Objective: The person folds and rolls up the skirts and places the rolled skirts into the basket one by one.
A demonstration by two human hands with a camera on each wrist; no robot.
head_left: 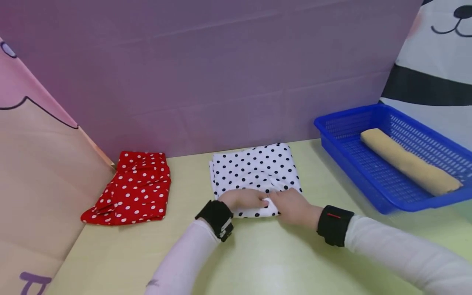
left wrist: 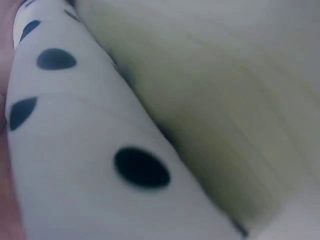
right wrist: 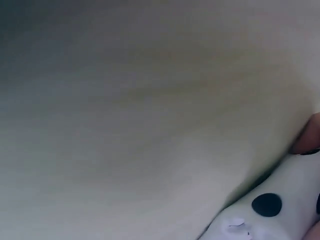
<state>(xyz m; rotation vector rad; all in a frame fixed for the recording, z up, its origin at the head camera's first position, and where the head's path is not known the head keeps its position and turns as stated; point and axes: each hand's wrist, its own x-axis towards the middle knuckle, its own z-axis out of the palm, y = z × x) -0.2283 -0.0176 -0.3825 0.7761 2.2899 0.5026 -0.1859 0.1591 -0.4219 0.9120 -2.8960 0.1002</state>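
White cloth under two hands on a bench. The white cloth (head_left: 254, 166), marked with black dots, lies folded in the middle of the bench (head_left: 258, 262), its far edge close to a purple backdrop (head_left: 221, 82). The left hand (head_left: 245, 198) rests on the cloth's near part; whether its fingers pinch the fabric or only press it cannot be told. The right hand (head_left: 293, 207), just beside it, pinches the near edge: the right wrist view shows skin on both sides of the fabric. Between the hands the cloth is slightly bunched. The left wrist view shows the dotted edge running diagonally, with the bench blurred beyond. Each wrist bears a black band, the left band (head_left: 215, 217) and the right band (head_left: 333, 225), above a pale sleeve. To the left, well apart, lies a crumpled red cloth (head_left: 138, 188) with white dots. To the right, a blue basket (head_left: 346, 163) holds a yellow roll (head_left: 409, 162), laid slantwise.
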